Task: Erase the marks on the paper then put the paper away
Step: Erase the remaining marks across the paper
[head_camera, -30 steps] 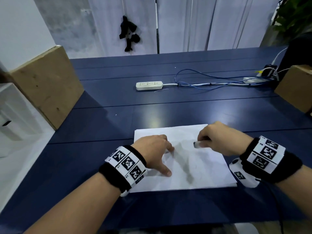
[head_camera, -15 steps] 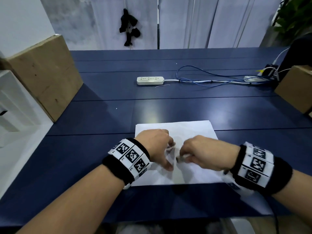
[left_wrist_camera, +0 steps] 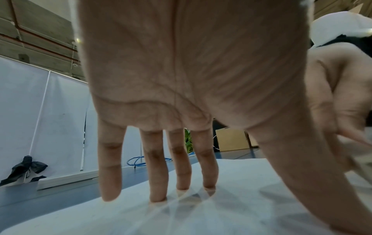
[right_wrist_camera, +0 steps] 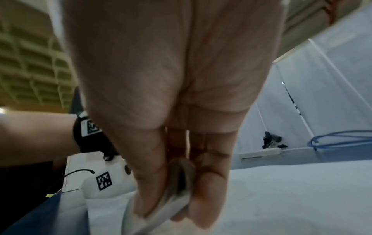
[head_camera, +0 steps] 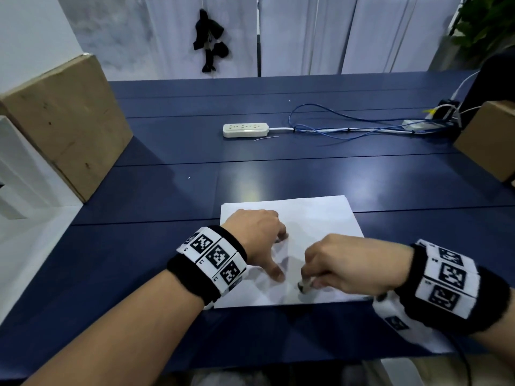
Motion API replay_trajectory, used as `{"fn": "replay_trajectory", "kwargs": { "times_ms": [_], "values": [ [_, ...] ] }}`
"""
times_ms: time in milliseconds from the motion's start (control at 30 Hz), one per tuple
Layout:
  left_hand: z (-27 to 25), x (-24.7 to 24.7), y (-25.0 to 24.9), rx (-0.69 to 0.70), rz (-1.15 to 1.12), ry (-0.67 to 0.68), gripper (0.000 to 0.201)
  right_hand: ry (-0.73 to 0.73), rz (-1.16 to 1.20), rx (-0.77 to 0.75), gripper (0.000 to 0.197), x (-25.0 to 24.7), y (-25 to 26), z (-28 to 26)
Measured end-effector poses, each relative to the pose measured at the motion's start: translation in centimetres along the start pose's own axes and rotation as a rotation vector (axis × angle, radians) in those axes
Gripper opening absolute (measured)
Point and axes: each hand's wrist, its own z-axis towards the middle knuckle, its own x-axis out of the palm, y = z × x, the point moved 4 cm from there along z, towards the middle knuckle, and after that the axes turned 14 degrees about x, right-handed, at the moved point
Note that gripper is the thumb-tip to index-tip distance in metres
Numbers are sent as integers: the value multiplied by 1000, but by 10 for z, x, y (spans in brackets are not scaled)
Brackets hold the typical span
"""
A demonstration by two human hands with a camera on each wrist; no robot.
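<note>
A white sheet of paper (head_camera: 315,218) lies on the dark blue table (head_camera: 172,246) in front of me. My left hand (head_camera: 267,246) presses on its left half with straight, spread fingers (left_wrist_camera: 181,171) touching the paper (left_wrist_camera: 231,206). My right hand (head_camera: 334,266) pinches a small white eraser (head_camera: 302,286) between thumb and fingers and holds its tip on the lower middle of the sheet. In the right wrist view the eraser (right_wrist_camera: 177,200) shows blurred between my fingertips, against the paper (right_wrist_camera: 292,198). Any marks on the sheet are too faint to tell.
A white power strip (head_camera: 245,130) with white and blue cables (head_camera: 348,126) lies at the back of the table. Cardboard boxes stand at the left (head_camera: 64,121) and right (head_camera: 490,140) edges. A white shelf unit (head_camera: 16,185) is left of the table.
My right hand with the eraser has moved from the upper right of the sheet down and left toward its lower middle. The left hand has stayed pressing on the paper.
</note>
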Motion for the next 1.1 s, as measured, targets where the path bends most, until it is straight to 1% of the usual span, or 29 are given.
{"fn": "replay_trajectory", "kwargs": {
  "times_ms": [33, 67, 167, 200, 233, 267, 333, 367, 400, 433, 467, 500, 567, 600, 633, 667, 700, 733, 800, 833, 867, 900, 967, 1033, 1067, 1100],
  "values": [
    [0, -1, 0, -1, 8, 5, 81, 10, -2, 12, 22, 0, -1, 2],
    [1, -1, -1, -1, 16, 9, 81, -10, -10, 58, 22, -3, -6, 8],
    [3, -3, -3, -1, 23, 10, 80, -150, -56, 298, 34, -20, -30, 30],
    [3, -3, -3, -4, 24, 9, 80, -177, -60, 351, 37, -23, -37, 33],
    [3, -4, -4, -4, 28, 11, 80, -195, -58, 357, 39, -22, -40, 33],
    [3, -4, -3, -4, 29, 13, 80, -207, -50, 311, 39, -19, -37, 31],
    [2, -3, -3, -8, 22, 19, 80, -173, -7, 142, 35, -9, -22, 18],
    [3, -3, -3, -11, 17, 23, 81, -123, 22, 58, 31, -3, -13, 9],
    [3, -3, -3, -15, 15, 27, 82, -66, 33, 3, 26, 1, -7, 3],
    [3, -4, -3, -17, 15, 33, 82, -15, 27, -12, 22, 2, -6, 1],
    [3, -5, -3, -19, 18, 38, 82, 15, 12, 10, 21, 1, -8, 3],
    [3, -6, -3, -20, 23, 41, 81, 11, -2, 65, 21, -2, -15, 10],
    [3, -7, -6, -17, 32, 39, 80, -63, -11, 231, 25, -13, -30, 23],
    [3, -7, -6, -19, 37, 40, 80, -108, -28, 305, 30, -18, -37, 28],
    [3, -8, -7, -20, 41, 42, 80, -144, -50, 354, 35, -20, -42, 30],
    [3, -8, -7, -21, 45, 44, 80, -162, -77, 369, 38, -19, -42, 29],
    [3, -9, -7, -21, 49, 44, 81, -170, -84, 345, 39, -17, -37, 26],
    [3, -9, -7, -21, 52, 44, 81, -164, -63, 287, 38, -13, -30, 21],
    [4, -9, -7, -23, 53, 50, 81, -83, 33, 148, 36, -3, -13, 9],
    [4, -9, -7, -27, 52, 57, 82, -27, 77, 111, 32, 0, -8, 4],
    [4, -9, -7, -31, 52, 65, 81, 16, 107, 100, 26, 1, -8, 4],
    [4, -10, -7, -31, 57, 69, 81, 21, 116, 112, 22, -1, -10, 6],
    [5, -11, -9, -29, 70, 65, 80, -67, 66, 225, 23, -10, -27, 18],
    [5, -10, -9, -33, 69, 69, 79, -163, -29, 407, 32, -19, -49, 28],
    [5, -10, -9, -33, 73, 70, 79, -195, -62, 467, 36, -19, -56, 31],
    [4, -10, -8, -32, 78, 67, 79, -208, -69, 467, 36, -17, -57, 30]
  ]
}}
